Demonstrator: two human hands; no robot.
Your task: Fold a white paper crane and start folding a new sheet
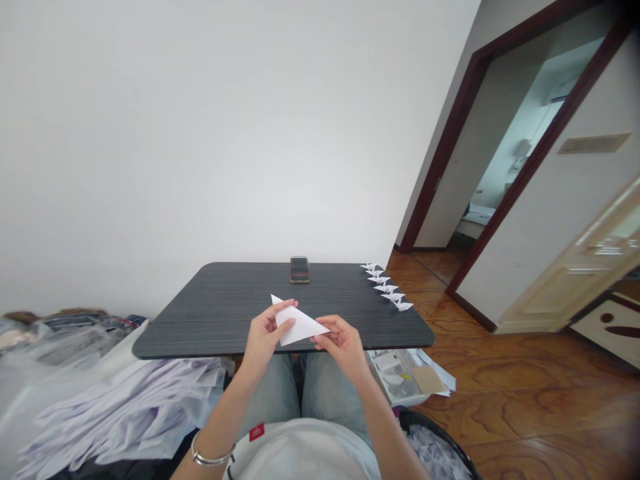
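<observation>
A sheet of white paper folded into a triangle (299, 327) is held up over the near edge of the dark table (210, 313). My left hand (269, 331) pinches its left side, thumb across the front face. At the pointed right corner, my right hand (341, 341) grips the paper between thumb and fingers. Behind the paper, the fingertips of my left hand are partly hidden. Along the table's right edge stand several white origami cranes (386, 288) in a row.
A phone (300, 270) lies at the table's back edge against the white wall. White cloth (135, 413) is heaped at lower left. Under the table's right side are a tray of small items (400, 377) and a black bin of white paper pieces (435, 447). A doorway opens at right.
</observation>
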